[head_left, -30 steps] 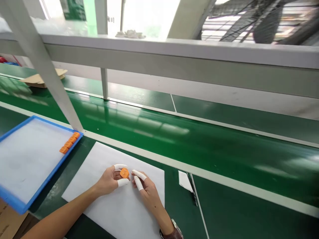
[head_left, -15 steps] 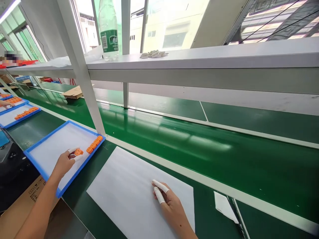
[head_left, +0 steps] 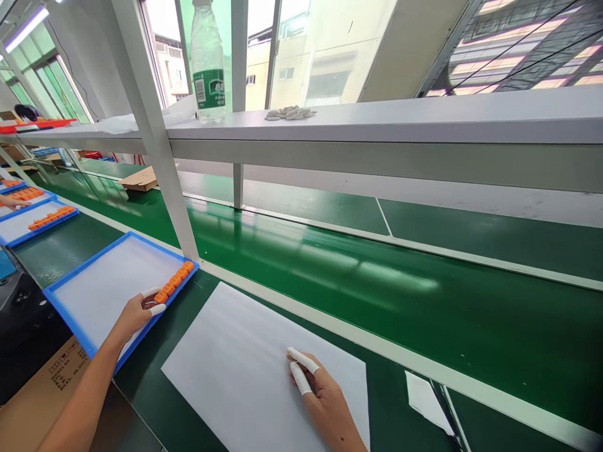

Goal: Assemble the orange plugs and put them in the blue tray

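Note:
My left hand (head_left: 137, 314), with white finger cots on thumb and finger, pinches a small orange block (head_left: 161, 297). It sits at the near end of a row of orange blocks (head_left: 176, 279) along the right edge of a white tray (head_left: 106, 284) with a blue rim. What the blocks are exactly is too small to tell. Over a blank white sheet (head_left: 245, 358) hovers or rests my right hand (head_left: 320, 395); I cannot tell which. Its thumb and forefinger, also in white cots, are drawn together and curled, and nothing shows between them.
More blue-rimmed trays (head_left: 66, 215) with orange pieces stand at the far left, beside another person's hand (head_left: 12, 202). A slanted white post (head_left: 162, 163) rises behind my tray. The shelf above holds a bottle (head_left: 208, 75) and small pale pieces (head_left: 289, 113). A paper scrap (head_left: 426, 402) lies right.
My left hand has moved right and slightly down with the orange block, bringing it to the near end of the row. My right hand has hardly moved. The view has tilted slightly up.

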`<state>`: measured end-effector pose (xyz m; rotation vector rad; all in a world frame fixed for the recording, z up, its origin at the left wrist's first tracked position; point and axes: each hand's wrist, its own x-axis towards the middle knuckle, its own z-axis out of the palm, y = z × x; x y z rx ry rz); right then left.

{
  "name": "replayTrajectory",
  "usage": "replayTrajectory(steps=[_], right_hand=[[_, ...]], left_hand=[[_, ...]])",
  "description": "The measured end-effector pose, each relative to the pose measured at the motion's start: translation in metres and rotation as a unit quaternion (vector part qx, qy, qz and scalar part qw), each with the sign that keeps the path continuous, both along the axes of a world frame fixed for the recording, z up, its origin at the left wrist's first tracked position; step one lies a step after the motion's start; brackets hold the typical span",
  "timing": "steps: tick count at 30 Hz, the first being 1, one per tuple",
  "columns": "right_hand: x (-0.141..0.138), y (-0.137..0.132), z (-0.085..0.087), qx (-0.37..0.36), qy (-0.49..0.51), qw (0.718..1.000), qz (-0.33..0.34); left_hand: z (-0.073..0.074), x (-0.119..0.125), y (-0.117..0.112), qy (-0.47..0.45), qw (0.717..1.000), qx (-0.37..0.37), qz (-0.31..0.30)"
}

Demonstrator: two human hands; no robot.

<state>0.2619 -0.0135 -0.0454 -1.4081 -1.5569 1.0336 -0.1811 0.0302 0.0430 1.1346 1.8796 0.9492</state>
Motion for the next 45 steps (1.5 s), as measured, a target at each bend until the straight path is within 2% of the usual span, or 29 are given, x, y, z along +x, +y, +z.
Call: replayTrajectory(steps=[2,4,7,8,10,12,14,17,18,20,23,26,30,37,41,45], right_hand=[[0.0,0.001,0.0,0.008,0.006,1.0,0.0],[0.001,0.001,0.0,0.018,0.02,1.0,-0.001],[0.0,0.002,0.001,0.024,0.037,0.999,0.009],[-0.001,0.001,0.002,0.023,0.039,0.999,0.015],[-0.003,0.001,0.004,0.022,0.04,0.999,0.024],[-0.005,-0.001,0.008,0.022,0.045,0.999,0.02],[-0.007,-0.002,0.012,0.024,0.05,0.998,0.015],[-0.007,-0.002,0.015,0.033,0.057,0.997,0.028],[-0.007,-0.002,0.015,0.038,0.063,0.997,0.034],[-0.005,-0.001,0.014,0.048,0.078,0.995,0.033],[-0.002,0.001,0.011,0.034,0.102,0.994,0.008],[0.0,0.002,0.009,-0.004,0.131,0.991,-0.006],[0.001,0.004,0.008,-0.024,0.145,0.989,0.008],[-0.003,0.003,0.001,-0.004,0.121,0.993,0.001],[-0.002,0.004,0.002,-0.002,0.1,0.995,0.017],[-0.002,0.009,0.008,0.005,0.082,0.996,0.034]], left_hand=[[0.005,0.002,-0.004,0.031,0.999,-0.013,-0.004],[0.015,0.008,-0.009,0.109,0.994,-0.007,0.014],[0.035,0.028,-0.013,0.201,0.977,0.06,0.05],[0.039,0.039,-0.013,0.19,0.977,0.089,0.045],[0.043,0.068,-0.01,0.123,0.984,0.129,-0.008],[0.037,0.106,-0.006,0.061,0.982,0.141,-0.106],[0.024,0.151,-0.005,0.037,0.963,0.129,-0.235],[0.004,0.213,-0.008,0.007,0.897,0.122,-0.426],[-0.001,0.23,-0.009,-0.016,0.879,0.119,-0.462],[-0.009,0.257,-0.007,-0.087,0.863,0.094,-0.489],[-0.018,0.281,0.004,-0.188,0.861,0.035,-0.472],[-0.027,0.292,0.02,-0.241,0.851,-0.012,-0.467],[-0.041,0.291,0.035,-0.317,0.844,-0.062,-0.429],[-0.06,0.284,0.043,-0.384,0.837,-0.093,-0.378],[-0.065,0.285,0.044,-0.399,0.836,-0.098,-0.364],[-0.063,0.283,0.045,-0.41,0.835,-0.094,-0.355]])
